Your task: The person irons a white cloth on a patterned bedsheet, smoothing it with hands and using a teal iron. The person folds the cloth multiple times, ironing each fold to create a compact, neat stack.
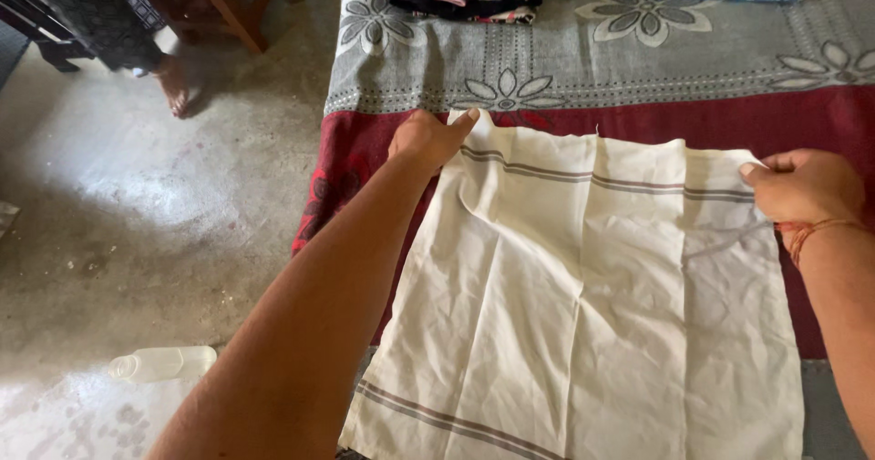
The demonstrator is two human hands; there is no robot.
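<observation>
Spreading cream cloth (583,305) flat on grey-and-red floral bedcover (638,68).
Lying creased across the cover's red border, grey stripes at both ends. Pinching far left corner: left hand (427,139), fingers closed on fabric. Pinching far right corner: right hand (804,186), likewise closed. Resting on concrete floor, lower left: clear plastic bottle (162,363).

Both arms are reaching forward, stretched nearly straight. The left hand (428,138) is lying knuckles up, its fingers pinching closed with the thumb pointing ahead. The right hand (802,185) is curling into a pinching grip, a red thread circling its wrist.
</observation>
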